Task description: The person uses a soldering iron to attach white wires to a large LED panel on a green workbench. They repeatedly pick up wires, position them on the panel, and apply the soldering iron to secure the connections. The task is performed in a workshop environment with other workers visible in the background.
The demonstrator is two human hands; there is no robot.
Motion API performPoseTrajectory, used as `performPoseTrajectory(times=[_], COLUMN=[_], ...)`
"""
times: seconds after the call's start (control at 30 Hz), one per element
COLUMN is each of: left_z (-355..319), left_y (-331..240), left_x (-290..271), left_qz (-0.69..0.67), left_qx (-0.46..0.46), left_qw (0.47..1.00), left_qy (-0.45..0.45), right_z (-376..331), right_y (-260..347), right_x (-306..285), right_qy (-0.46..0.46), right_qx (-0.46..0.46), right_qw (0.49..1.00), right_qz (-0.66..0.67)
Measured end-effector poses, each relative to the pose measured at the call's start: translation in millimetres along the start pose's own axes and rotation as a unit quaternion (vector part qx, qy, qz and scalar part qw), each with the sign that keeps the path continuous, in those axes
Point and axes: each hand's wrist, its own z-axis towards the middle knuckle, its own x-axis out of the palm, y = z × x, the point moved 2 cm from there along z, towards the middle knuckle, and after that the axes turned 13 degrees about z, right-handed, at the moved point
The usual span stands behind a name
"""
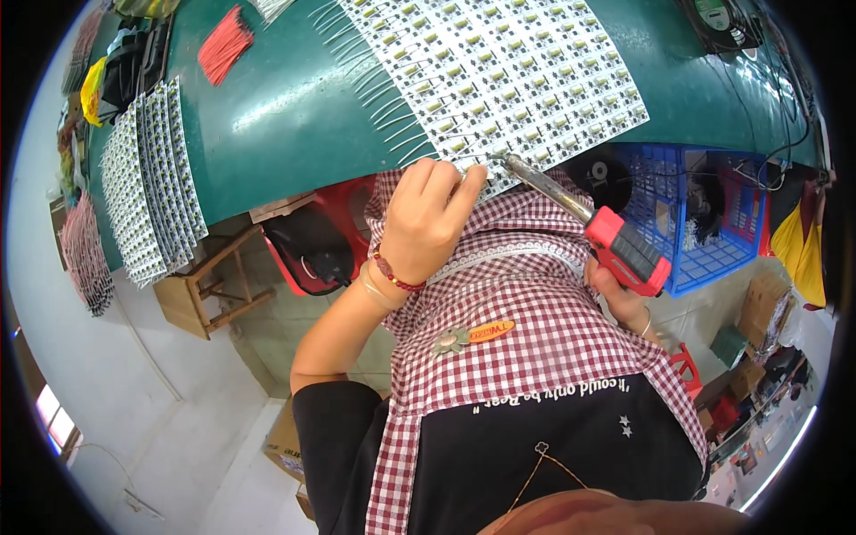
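Observation:
A large white sheet of small circuit boards [526, 80] lies on the green table, its near corner jutting over the edge. Many thin wires [379, 85] stick out from its left side. My left hand [428, 214] is at that near corner, thumb and fingers pinched together; what lies between the fingertips is hidden. My right hand [615, 290] grips the red and black handle of a soldering iron [629, 251]. The iron's metal tip points left and reaches the sheet close to my left fingertips.
Stacked circuit-board sheets [152, 183] lie at the table's left end, beside bundled wires [85, 254]. A red wire bundle [225, 45] lies farther back. Below the table's right side stands a blue plastic crate [713, 267]; a black device [722, 27] with cables sits at far right.

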Motion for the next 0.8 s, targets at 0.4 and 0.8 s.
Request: performPoseTrajectory(times=[0.4, 0.8], left_z=[1.7, 3.0], left_y=[-3.5, -1.9], left_x=[0.8, -4.9], left_qz=[0.016, 0.024], left_qx=[0.011, 0.019], left_qw=[1.0, 1.0], left_qy=[-0.007, 0.006], right_z=[-1.2, -11.4], right_y=[-0.3, -8.2], right_x=[0.5, -10.0], right_qy=[0.011, -0.006], right_qx=[-0.052, -0.002], right_qw=[0.986, 0.996], right_qz=[-0.157, -0.09])
